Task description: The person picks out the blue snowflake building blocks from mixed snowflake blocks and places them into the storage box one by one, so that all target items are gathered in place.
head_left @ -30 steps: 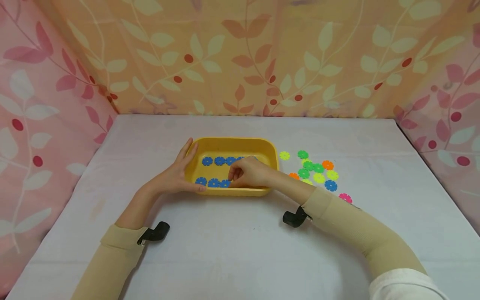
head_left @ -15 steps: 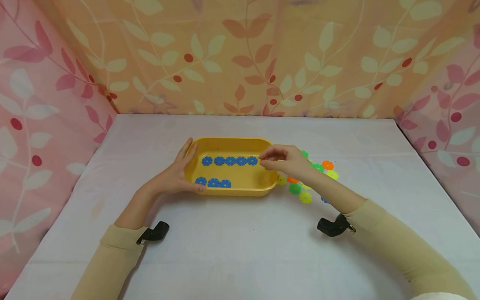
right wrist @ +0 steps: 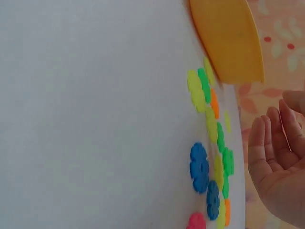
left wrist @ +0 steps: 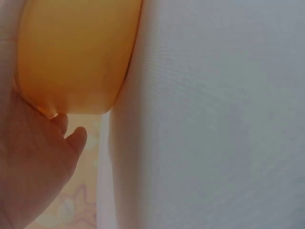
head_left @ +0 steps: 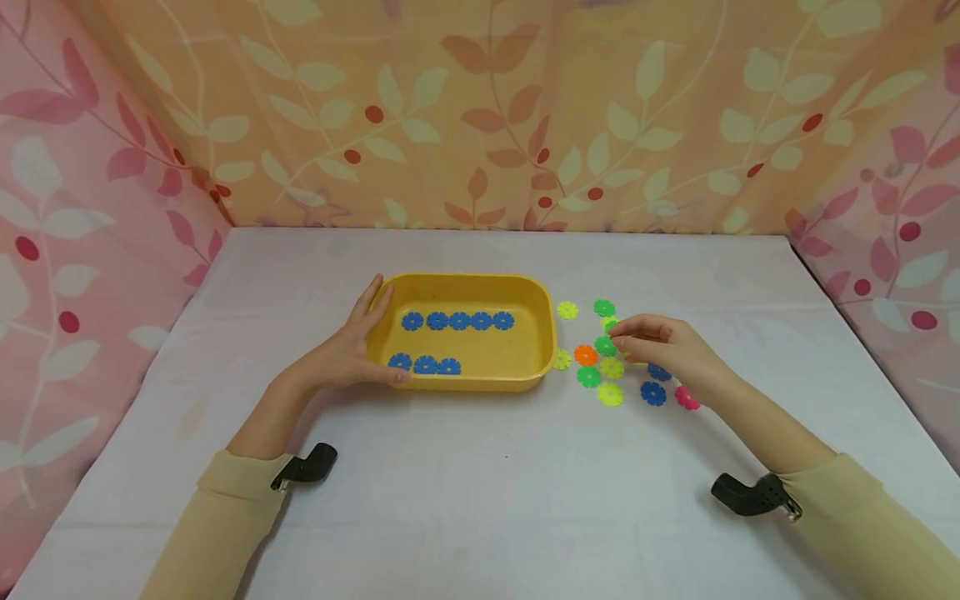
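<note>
A yellow plastic tray [head_left: 480, 385] stands on the table. My left hand [head_left: 348, 346] holds its left end, thumb along the near rim and fingers at the far corner. In the left wrist view the tray's outer wall [left wrist: 76, 57] lies against this hand. Inside are two rows of blue flower-shaped plastic discs [head_left: 460, 321], the far row longer than the near one. My right hand [head_left: 671, 350] hovers over a scatter of loose discs right of the tray, fingers loosely bent, with nothing seen in them. In the right wrist view the hand [right wrist: 281, 162] is above the discs.
Loose green discs [head_left: 588, 377], yellow discs [head_left: 611, 394], an orange disc [head_left: 586, 355], blue discs [head_left: 653, 393] and a pink disc [head_left: 687, 397] lie right of the tray, some under the right hand. A white cloth [head_left: 480, 500] covers the table; patterned curtains [head_left: 480, 108] enclose it.
My right hand has left the tray's inside and moved right, over the loose discs. The blue discs it had covered in the tray are now visible. My left hand stays at the tray.
</note>
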Tool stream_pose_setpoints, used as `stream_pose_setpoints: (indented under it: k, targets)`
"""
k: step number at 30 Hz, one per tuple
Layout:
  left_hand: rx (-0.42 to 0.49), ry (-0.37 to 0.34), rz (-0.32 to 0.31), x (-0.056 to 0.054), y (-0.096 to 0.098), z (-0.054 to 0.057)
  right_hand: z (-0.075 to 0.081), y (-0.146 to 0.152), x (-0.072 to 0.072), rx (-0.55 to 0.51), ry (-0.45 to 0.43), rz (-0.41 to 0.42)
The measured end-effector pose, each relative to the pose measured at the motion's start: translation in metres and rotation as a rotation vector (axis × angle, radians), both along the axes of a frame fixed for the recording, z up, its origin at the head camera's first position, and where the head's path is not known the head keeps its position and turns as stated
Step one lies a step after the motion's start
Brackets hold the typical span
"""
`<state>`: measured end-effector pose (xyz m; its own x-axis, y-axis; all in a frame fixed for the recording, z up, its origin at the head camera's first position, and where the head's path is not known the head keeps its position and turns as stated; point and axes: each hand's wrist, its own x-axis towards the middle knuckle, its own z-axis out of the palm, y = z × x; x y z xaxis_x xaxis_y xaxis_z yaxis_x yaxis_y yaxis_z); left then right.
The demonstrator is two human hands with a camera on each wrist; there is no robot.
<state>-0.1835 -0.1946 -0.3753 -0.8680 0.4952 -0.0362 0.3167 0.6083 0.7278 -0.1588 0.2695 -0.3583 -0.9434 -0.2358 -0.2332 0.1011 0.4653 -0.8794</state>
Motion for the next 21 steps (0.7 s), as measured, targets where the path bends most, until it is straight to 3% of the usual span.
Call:
stream_pose_setpoints:
  k: [10, 17, 21]
  targets:
    - [-0.009, 0.023, -0.002, 0.0, 0.0, -0.002, -0.008, 0.046, 0.019, 0.165, -0.007, -0.021]
    - [-0.005, 0.018, -0.001, 0.0, 0.0, -0.001, -0.014, 0.063, 0.019, 0.403, 0.108, 0.014]
    - [-0.005, 0.011, 0.002, 0.0, 0.0, -0.001, -0.017, 0.069, 0.017, 0.456, 0.126, 0.015]
